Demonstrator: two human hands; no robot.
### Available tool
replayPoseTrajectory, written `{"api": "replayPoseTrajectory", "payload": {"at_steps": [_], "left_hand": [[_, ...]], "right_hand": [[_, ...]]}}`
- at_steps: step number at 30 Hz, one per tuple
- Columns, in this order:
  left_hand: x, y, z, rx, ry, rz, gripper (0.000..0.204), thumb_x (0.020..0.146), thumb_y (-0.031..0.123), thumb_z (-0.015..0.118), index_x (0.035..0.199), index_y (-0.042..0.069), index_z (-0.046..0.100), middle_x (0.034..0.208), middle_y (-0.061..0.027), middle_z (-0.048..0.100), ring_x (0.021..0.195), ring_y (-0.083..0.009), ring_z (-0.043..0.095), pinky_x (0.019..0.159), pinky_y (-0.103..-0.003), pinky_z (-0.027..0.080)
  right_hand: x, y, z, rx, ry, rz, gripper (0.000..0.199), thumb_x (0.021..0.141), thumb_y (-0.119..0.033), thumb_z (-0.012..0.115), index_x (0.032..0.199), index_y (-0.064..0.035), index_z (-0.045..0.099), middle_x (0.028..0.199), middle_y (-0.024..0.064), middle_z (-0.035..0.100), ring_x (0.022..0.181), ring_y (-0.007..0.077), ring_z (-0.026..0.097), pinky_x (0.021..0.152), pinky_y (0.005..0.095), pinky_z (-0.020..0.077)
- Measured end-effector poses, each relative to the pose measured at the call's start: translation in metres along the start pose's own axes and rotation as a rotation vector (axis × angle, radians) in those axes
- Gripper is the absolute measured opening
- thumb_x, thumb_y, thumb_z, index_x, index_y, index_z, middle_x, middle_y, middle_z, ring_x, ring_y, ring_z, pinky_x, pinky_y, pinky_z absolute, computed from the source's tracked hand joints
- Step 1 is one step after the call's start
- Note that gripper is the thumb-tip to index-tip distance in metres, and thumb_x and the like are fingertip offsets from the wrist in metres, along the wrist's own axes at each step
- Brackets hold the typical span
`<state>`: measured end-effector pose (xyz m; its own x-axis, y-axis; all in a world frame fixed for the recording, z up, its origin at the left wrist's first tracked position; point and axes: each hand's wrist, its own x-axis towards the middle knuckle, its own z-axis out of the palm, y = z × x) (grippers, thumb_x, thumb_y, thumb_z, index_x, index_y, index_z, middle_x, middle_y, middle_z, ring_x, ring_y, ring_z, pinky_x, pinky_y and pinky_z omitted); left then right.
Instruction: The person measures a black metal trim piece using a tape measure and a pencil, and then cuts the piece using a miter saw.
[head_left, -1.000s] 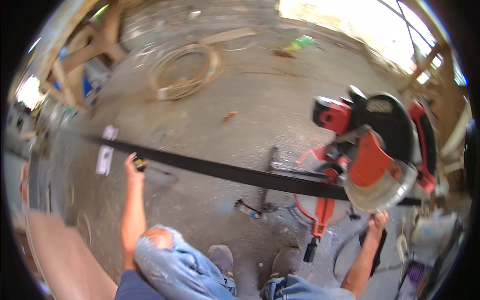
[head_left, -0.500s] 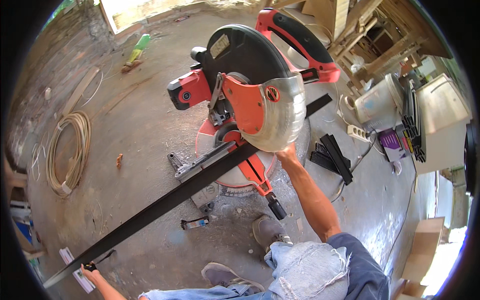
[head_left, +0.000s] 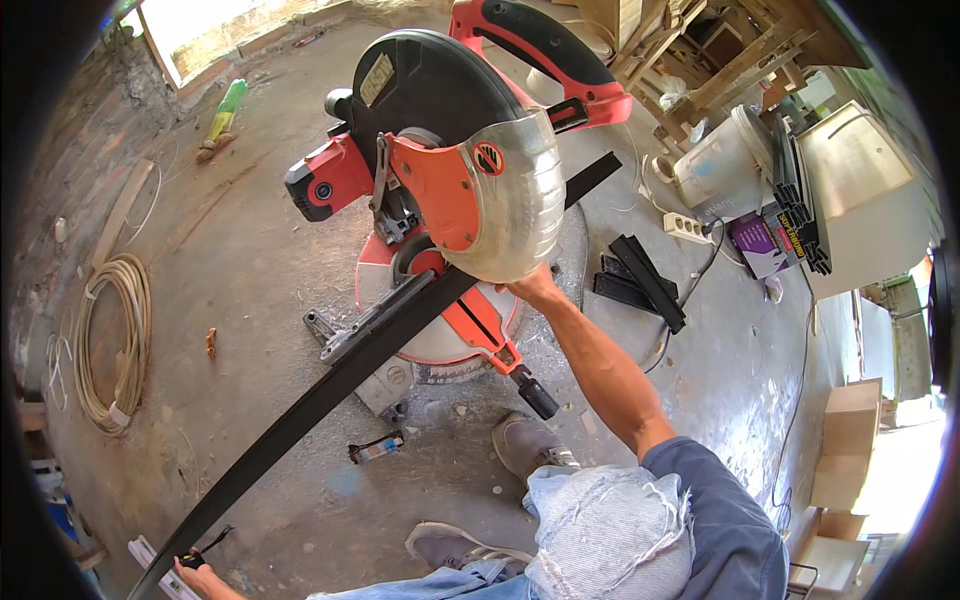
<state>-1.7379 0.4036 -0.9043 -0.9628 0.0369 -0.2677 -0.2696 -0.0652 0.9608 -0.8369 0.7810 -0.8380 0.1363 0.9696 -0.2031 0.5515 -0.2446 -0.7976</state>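
Note:
A long black metal profile (head_left: 330, 390) lies slantwise across the bed of a red and black miter saw (head_left: 430, 170), from the far right to the near left. Close to the profile's near left end, my left hand (head_left: 204, 579) is closed around a small black tape measure (head_left: 190, 560) with a dangling strap. My right hand (head_left: 530, 288) reaches in at the saw bed, beside the profile and under the clear blade guard (head_left: 525, 200). Its fingers are mostly hidden there. The saw head is raised above the profile.
Short black offcuts (head_left: 645, 285) lie right of the saw, near a white power strip (head_left: 688, 228) and a bucket (head_left: 725, 165). A coiled hose (head_left: 115, 340) lies at left. A small tool (head_left: 376, 448) and my shoes (head_left: 525, 445) are before the saw.
The whole view has shifted and turned slightly, so the saw and floor items sit further left and higher. Both hands keep about the same places along the profile.

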Motion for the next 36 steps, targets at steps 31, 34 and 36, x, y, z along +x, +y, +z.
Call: {"api": "replayPoseTrajectory", "payload": {"at_steps": [31, 34, 36], "left_hand": [[-0.241, 0.097, 0.107, 0.625, -0.569, 0.288, 0.047, 0.092, 0.024, 0.065, 0.132, 0.004, 0.053, 0.073, -0.0047, 0.056, 0.051, -0.0166, 0.057, 0.047, -0.028, 0.048], [-0.400, 0.129, 0.159, 0.829, -1.062, 0.188, 0.066, 0.087, 0.017, 0.063, 0.146, 0.006, 0.037, 0.075, -0.0047, 0.055, 0.054, -0.0143, 0.058, 0.048, -0.026, 0.049], [-0.478, 0.120, 0.191, 1.002, -1.335, 0.294, 0.076, 0.081, 0.012, 0.065, 0.150, 0.008, 0.032, 0.076, -0.0048, 0.055, 0.057, -0.0147, 0.059, 0.050, -0.026, 0.051]], "right_hand": [[-0.062, -0.051, -0.028, -0.191, 0.100, 0.033, 0.046, 0.091, -0.044, 0.065, 0.085, 0.0017, 0.071, 0.084, 0.0227, 0.071, 0.083, 0.0358, 0.071, 0.075, 0.0440, 0.0536], [-0.128, -0.072, 0.007, 0.219, -0.201, -0.178, 0.033, 0.089, -0.032, 0.072, 0.092, 0.0006, 0.069, 0.087, 0.0192, 0.070, 0.082, 0.0273, 0.070, 0.076, 0.0389, 0.0523], [-0.165, -0.092, 0.028, 0.378, -0.443, -0.322, 0.037, 0.089, -0.033, 0.073, 0.104, -0.0002, 0.067, 0.097, 0.0176, 0.071, 0.089, 0.0252, 0.068, 0.079, 0.0381, 0.0516]]}}
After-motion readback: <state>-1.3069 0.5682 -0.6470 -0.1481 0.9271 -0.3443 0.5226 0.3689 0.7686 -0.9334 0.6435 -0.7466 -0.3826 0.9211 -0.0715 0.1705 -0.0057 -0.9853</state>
